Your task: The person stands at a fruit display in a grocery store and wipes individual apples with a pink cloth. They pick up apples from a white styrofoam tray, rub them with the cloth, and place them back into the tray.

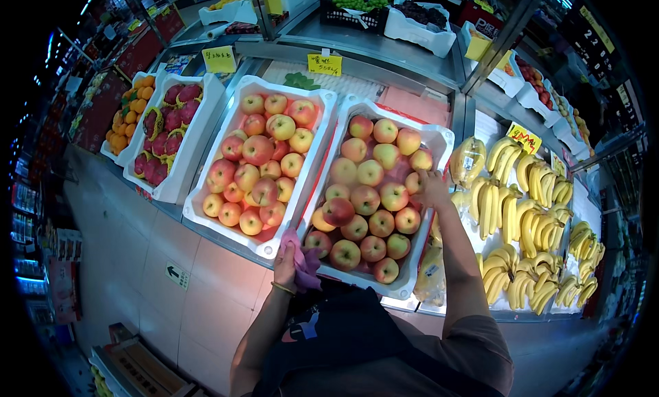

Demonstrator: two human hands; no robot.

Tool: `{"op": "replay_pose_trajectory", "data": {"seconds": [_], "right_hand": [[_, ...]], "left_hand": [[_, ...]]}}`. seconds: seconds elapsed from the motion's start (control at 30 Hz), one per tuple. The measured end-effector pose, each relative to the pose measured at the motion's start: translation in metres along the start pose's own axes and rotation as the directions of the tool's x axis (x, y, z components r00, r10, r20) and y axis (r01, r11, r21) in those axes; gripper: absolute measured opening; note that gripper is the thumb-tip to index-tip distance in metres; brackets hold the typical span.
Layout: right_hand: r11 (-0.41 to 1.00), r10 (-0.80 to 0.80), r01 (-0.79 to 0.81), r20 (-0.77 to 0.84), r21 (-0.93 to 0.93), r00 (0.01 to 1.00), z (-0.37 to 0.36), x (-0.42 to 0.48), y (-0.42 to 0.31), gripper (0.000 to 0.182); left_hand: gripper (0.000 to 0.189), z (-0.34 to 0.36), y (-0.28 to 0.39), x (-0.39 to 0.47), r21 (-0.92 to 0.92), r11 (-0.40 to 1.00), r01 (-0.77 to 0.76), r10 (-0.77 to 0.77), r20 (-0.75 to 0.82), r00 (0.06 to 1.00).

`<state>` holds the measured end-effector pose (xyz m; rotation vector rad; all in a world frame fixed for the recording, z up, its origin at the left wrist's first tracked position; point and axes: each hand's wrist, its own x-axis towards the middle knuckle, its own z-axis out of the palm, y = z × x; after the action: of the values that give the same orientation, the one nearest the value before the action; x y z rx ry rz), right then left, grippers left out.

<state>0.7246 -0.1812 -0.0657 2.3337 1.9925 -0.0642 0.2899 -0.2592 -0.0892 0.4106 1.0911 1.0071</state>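
Observation:
My left hand (285,267) grips a pink cloth (304,263) near the bottom corners of two white foam crates. In the right-hand foam crate (423,265), red and yellow apples (381,223) lie in loose rows. My right hand (431,190) reaches to that crate's right side, its fingers at an apple (413,182); whether they are closed on it cannot be told. The left-hand foam crate (198,216) holds more apples (258,149), some stacked on others.
Left of the apples stand a foam crate of dragon fruit (166,129) and one of oranges (131,116). Banana bunches (535,227) and bagged fruit (467,161) lie on the right. A metal post (507,41) rises behind. A cardboard box (141,368) stands on the floor.

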Motion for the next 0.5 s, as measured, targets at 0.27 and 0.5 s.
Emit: {"op": "replay_pose_trajectory", "data": {"seconds": [0.27, 0.5], "right_hand": [[0.983, -0.044, 0.056, -0.072, 0.177, 0.996, -0.017, 0.053, -0.043, 0.078], [0.995, -0.049, 0.060, -0.132, 0.078, 0.990, 0.014, 0.077, -0.065, 0.085]], "left_hand": [[0.036, 0.003, 0.002, -0.003, -0.007, 1.000, 0.013, -0.013, 0.006, 1.000], [0.035, 0.004, -0.004, -0.003, -0.031, 0.998, -0.057, 0.056, -0.030, 0.998]]}}
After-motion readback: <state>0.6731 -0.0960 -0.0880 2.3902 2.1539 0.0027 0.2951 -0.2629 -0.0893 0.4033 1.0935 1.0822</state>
